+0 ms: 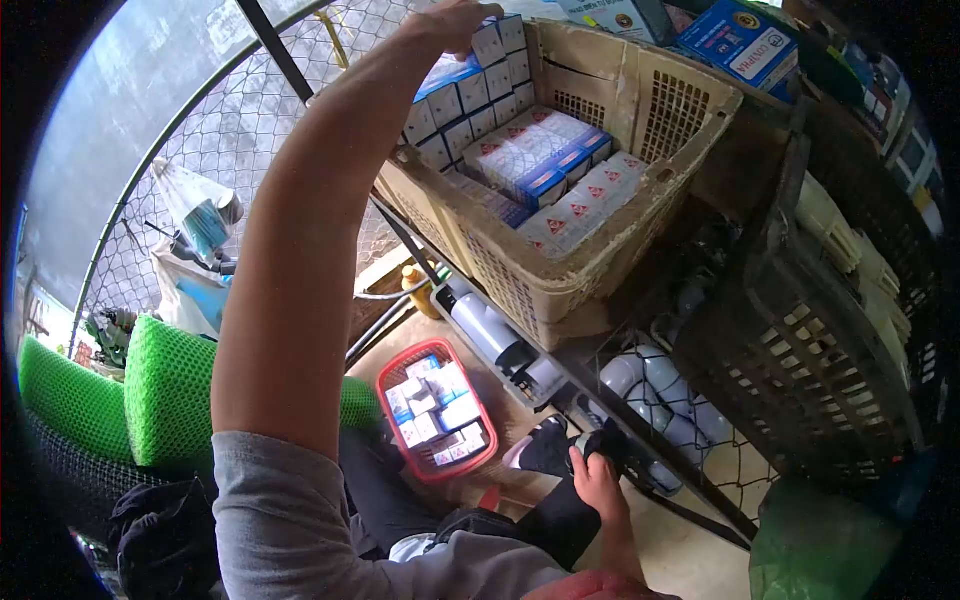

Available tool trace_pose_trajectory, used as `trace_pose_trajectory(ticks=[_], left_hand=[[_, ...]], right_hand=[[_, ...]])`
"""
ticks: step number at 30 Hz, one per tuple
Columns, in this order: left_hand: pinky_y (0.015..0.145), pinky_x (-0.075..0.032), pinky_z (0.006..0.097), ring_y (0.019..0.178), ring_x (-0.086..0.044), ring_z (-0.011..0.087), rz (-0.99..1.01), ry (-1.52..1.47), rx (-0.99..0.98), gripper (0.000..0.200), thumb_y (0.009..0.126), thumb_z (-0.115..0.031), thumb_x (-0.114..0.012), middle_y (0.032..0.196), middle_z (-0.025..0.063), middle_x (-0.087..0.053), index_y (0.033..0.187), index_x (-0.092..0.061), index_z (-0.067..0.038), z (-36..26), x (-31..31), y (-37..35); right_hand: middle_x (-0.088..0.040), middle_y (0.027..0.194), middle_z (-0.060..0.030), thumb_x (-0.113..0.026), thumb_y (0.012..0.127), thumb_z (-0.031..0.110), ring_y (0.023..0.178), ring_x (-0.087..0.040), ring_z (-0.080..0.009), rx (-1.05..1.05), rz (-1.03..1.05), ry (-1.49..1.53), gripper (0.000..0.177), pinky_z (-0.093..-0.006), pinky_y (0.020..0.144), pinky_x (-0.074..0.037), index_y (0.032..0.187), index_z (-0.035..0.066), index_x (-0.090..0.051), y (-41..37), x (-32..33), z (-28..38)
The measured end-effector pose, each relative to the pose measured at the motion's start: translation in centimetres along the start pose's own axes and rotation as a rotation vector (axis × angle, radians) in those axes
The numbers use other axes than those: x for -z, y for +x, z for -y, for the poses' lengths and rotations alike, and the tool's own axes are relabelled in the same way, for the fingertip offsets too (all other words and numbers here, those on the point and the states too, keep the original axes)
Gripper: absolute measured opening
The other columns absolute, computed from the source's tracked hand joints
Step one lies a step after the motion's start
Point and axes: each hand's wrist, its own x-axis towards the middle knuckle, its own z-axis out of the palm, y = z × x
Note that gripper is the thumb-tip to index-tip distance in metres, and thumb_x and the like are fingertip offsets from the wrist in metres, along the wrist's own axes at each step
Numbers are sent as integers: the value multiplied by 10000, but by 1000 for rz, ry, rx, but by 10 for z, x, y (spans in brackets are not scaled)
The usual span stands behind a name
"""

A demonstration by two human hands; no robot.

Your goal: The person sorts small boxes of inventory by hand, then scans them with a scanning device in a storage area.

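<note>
My left hand is raised to the top of the view, its fingers bent over the stacked small white-and-blue boxes in a beige plastic crate; what its fingertips hold is hidden. A larger white-and-blue pack and a row of white boxes with red marks lie in the same crate. Low at the right, my right hand is closed around something dark beside my leg, too unclear to name. A red basket below the crate holds several small white boxes.
A dark crate stands at the right. Behind a wire mesh are several white bulbs. Green netting rolls lie at the left. A metal bar with white cylinders runs below the beige crate. Blue boxes sit behind it.
</note>
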Motion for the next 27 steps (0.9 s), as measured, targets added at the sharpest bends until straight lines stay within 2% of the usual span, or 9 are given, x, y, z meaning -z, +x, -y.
trace_pose_trajectory(ticks=[5, 8, 12, 13, 15, 17, 19, 22, 27], left_hand=[[849, -571, 476, 1074, -669, 349, -115, 239, 55, 608, 736, -355, -885, 1154, 124, -693, 1247, -640, -136, -13, 16, -37], [814, -572, 498, 976, -698, 366, -525, -21, 210, 579, 725, -431, -839, 1048, 173, -724, 1180, -664, -119, -9, 30, -69], [770, -577, 410, 934, -721, 320, -946, -472, 299, 522, 753, -314, -843, 944, 202, -728, 1131, -637, -18, -33, 72, -169], [761, -578, 396, 917, -724, 305, -1094, -513, 266, 489, 768, -278, -839, 948, 202, -727, 1118, -634, -4, -42, 74, -196], [772, -584, 401, 902, -728, 282, -1237, -534, 259, 395, 824, -227, -802, 970, 177, -740, 1113, -655, 0, -60, 67, -251], [880, -581, 383, 1055, -697, 232, -1299, -880, 72, 453, 973, -95, -616, 1127, 122, -707, 1417, -529, -79, -67, 26, -307], [895, -595, 382, 1059, -687, 258, -1251, -1323, 152, 762, 884, -119, -723, 1197, 115, -651, 1531, -326, -45, -120, 7, -373], [933, -595, 400, 1092, -664, 253, -1023, -1777, 529, 830, 840, -86, -736, 1313, 138, -594, 1556, -320, -40, -205, -71, -460], [1083, -464, 382, 1240, -564, 204, -704, -2626, 224, 684, 857, -475, -746, 1299, 108, -557, 1328, -469, -62, -294, -112, -531]], right_hand=[[-490, 684, -225, -664, 1010, 251, 679, -510, -449, 195, -51, 104, 363, -512, 601, -364, 772, -18, -607, 2, -12, -3], [-485, 748, -188, -682, 996, 211, 730, -510, -411, 121, 33, 42, 230, -482, 632, -382, 930, -10, -687, -7, -8, 4], [-673, 1113, -95, -588, 879, 149, 1046, -622, -217, -27, -73, 704, 375, -372, 908, -465, 1216, 1, -661, -22, -11, -13], [-693, 1172, -182, -629, 912, 184, 1053, -664, -335, 128, -65, 839, 252, -442, 912, -497, 1087, 13, -688, -16, 9, 36], [-667, 1288, -173, -577, 938, 133, 1183, -637, -310, 207, -84, 1054, 303, -439, 1025, -466, 1194, 5, -676, -16, 2, 47], [-655, 1343, -164, -546, 956, 107, 1246, -623, -300, 172, -22, 1361, 350, -436, 1082, -448, 1268, 0, -662, -14, 4, 93], [-656, 1347, -139, -546, 980, 174, 1250, -621, -283, 364, -105, 1269, 421, -425, 1080, -451, 1350, -13, -618, -11, -7, 120], [-628, 1377, -138, -642, 971, 303, 1276, -592, -299, 455, 84, 733, 505, -428, 1089, -434, 1367, -5, -594, -9, -24, 136], [-516, 1442, -292, -442, 1046, 468, 1382, -452, -445, 966, -89, 522, 628, -519, 1193, -271, 1402, -44, -523, -7, -49, 256]])
